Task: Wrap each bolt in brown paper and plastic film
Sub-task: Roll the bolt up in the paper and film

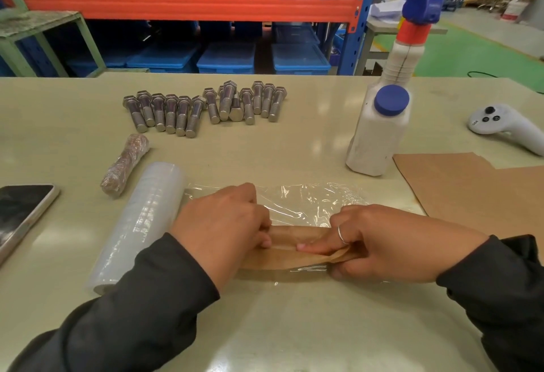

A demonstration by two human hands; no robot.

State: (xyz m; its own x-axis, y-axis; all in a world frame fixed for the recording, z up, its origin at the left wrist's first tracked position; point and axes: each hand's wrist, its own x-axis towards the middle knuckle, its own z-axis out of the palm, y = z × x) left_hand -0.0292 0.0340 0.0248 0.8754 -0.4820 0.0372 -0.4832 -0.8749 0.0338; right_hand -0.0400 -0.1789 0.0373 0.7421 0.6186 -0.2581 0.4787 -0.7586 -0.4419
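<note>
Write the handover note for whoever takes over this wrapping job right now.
Left hand and right hand: both grip the paper-wrapped bolt lying on the plastic film sheet.
Film roll lies left of it; brown paper to the right.
Done: one wrapped bolt beside the roll.
Left: roll film around the current bolt, then wrap the bare bolts at the back.

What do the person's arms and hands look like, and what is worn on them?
Both arms are covered by long, dark grey sleeves that end at the wrists: the left sleeve and the right sleeve. The cloth looks soft and slightly creased. The left hand is bare, with no ring or glove in view. The right hand wears one thin silver ring on a finger.
</note>
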